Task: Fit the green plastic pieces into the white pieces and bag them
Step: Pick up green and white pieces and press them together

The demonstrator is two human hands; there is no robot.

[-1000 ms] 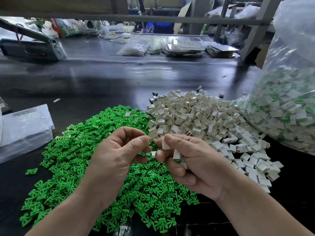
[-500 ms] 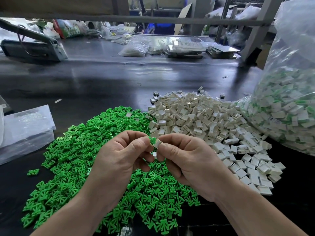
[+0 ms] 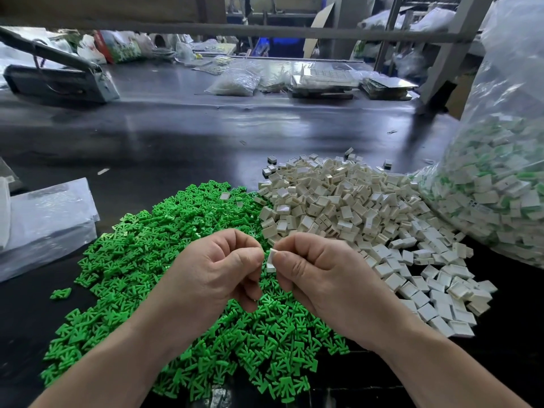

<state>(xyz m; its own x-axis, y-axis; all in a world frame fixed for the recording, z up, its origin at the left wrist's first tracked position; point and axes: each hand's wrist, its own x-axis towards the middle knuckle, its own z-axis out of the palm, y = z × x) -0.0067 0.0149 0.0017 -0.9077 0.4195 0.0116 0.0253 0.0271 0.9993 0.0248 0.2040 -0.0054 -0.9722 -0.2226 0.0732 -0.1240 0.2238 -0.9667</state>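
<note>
A wide heap of green plastic pieces point(image 3: 153, 251) covers the dark table in front of me, and a heap of white pieces point(image 3: 347, 207) lies to its right. Above the green heap, my right hand point(image 3: 321, 278) pinches a white piece point(image 3: 271, 258) between thumb and forefinger. My left hand point(image 3: 215, 275) meets it from the left with curled fingers, thumb and forefinger pressed against that same piece. No green piece shows between the fingertips; whatever is there is hidden. A big clear bag point(image 3: 500, 184) of joined white-and-green pieces stands at the right edge.
Flat clear plastic bags point(image 3: 44, 222) lie at the left. At the far left back stands a grey machine point(image 3: 59, 81). More bags and trays point(image 3: 321, 81) sit along the back of the dark table point(image 3: 191, 136), under a metal rail point(image 3: 265, 32).
The two hands have closed together. The green piece seen at my left fingertips half a second ago no longer shows, and the white piece now sits between both hands.
</note>
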